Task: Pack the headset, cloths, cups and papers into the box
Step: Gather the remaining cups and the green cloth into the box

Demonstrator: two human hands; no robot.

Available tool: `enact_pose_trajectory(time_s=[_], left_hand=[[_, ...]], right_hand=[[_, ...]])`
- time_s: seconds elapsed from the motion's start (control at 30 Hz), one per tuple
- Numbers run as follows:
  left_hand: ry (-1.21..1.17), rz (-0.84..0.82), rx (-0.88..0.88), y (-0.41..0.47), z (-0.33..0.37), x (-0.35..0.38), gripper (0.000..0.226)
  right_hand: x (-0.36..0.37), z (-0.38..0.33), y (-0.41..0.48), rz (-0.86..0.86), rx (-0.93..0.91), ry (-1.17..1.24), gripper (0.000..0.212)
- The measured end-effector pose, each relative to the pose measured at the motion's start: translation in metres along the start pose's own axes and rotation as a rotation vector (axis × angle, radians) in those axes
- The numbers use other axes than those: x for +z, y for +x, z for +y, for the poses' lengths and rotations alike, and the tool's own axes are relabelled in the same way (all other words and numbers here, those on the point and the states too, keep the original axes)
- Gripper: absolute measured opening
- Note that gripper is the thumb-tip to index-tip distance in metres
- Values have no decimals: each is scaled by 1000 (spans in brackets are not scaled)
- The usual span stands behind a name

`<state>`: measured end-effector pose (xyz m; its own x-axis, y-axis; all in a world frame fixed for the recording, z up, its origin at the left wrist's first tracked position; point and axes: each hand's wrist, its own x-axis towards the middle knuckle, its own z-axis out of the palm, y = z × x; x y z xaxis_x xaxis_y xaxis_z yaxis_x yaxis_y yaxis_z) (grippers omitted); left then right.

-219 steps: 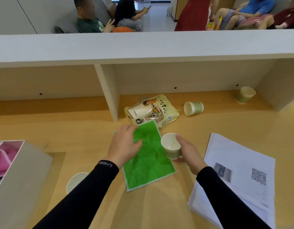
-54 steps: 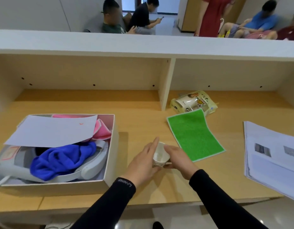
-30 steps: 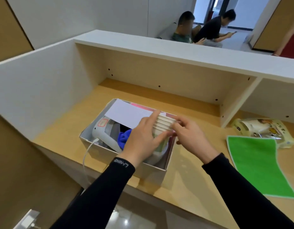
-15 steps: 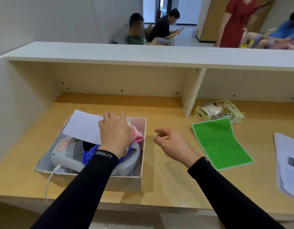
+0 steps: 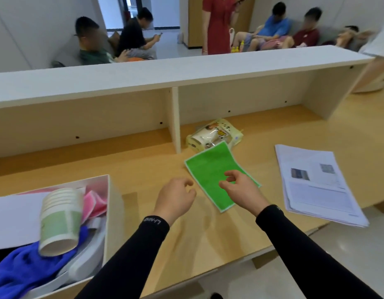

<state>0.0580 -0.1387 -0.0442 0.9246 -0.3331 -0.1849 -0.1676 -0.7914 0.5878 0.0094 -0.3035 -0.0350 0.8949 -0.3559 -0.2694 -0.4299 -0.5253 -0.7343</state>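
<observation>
The white box [image 5: 113,212] stands at the lower left of the desk. In it lie a stack of paper cups [image 5: 59,223] on its side, a white sheet of paper [image 5: 14,216], a pink cloth [image 5: 94,203], a blue cloth [image 5: 22,270] and the white headset [image 5: 85,264]. A green cloth [image 5: 210,169] lies flat on the desk. My right hand [image 5: 240,188] hovers over its near end, fingers apart, holding nothing. My left hand [image 5: 176,197] is just left of the cloth, loosely curled and empty. A stack of printed papers [image 5: 312,182] lies at the right.
A yellow snack bag [image 5: 214,134] lies behind the green cloth, beside the shelf's upright divider [image 5: 175,119]. A white shelf top [image 5: 165,70] spans the desk's back. Several people sit and stand beyond it. The desk's front edge runs close below my arms.
My left hand has left the box, where the cup stack now lies, and moved right. My right hand has reached over the green cloth. The view has swung right.
</observation>
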Motion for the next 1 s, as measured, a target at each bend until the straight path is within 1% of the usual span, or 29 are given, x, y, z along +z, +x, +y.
enact_pose_trajectory(time_s=[0.07, 0.13, 0.17, 0.27, 0.33, 0.43, 0.5, 0.53, 0.57, 0.6, 0.63, 0.67, 0.7, 0.77, 0.8, 0.87, 0.93, 0.97, 1.0], left_hand=[[-171, -127, -123, 15, 0, 18, 35], [-312, -181, -245, 27, -1, 32, 37], [-330, -185, -281, 32, 0, 38, 40], [-293, -183, -321, 47, 5, 59, 56], [-331, -170, -349, 54, 13, 71, 71], [-487, -113, -406, 62, 22, 90, 86], [-631, -35, -468, 69, 23, 99, 90], [-706, 4, -510, 74, 23, 101, 88], [-776, 32, -553, 78, 22, 103, 77], [-847, 45, -593, 82, 22, 103, 59], [-918, 44, -628, 86, 22, 104, 41], [-981, 32, -654, 89, 22, 105, 29], [-1031, 14, -678, 92, 21, 107, 22], [-1073, -42, -715, 95, 19, 111, 18], [-1050, -77, -710, 94, 20, 112, 15], [-955, -125, -647, 89, 23, 113, 7], [-833, -147, -552, 81, 28, 109, 8], [-759, -145, -502, 78, 30, 106, 8], [-693, -124, -465, 75, 31, 103, 10]], right_hand=[[-19, 23, 7, -3, 40, 3, 53], [-34, 45, 16, -6, 72, 18, 55], [-40, 55, 20, -6, 86, 27, 56], [-48, 83, 39, -28, 147, 57, 58], [-48, 97, 53, -55, 184, 82, 61], [-45, 112, 72, -90, 239, 195, 68], [-42, 119, 85, -82, 287, 303, 74], [-41, 121, 92, -63, 314, 355, 78], [-39, 125, 98, -42, 346, 421, 80], [-38, 126, 103, -35, 380, 489, 79], [-36, 128, 109, -40, 396, 535, 70], [-35, 126, 110, -67, 395, 539, 53], [-32, 126, 111, -106, 381, 529, 37], [-26, 124, 112, -167, 345, 513, 25], [-25, 120, 110, -168, 322, 506, 20], [-21, 114, 108, -110, 248, 491, 9], [-20, 102, 105, -61, 168, 493, 14], [-20, 91, 102, -58, 117, 507, 15], [-22, 78, 98, -73, 67, 528, 21]])
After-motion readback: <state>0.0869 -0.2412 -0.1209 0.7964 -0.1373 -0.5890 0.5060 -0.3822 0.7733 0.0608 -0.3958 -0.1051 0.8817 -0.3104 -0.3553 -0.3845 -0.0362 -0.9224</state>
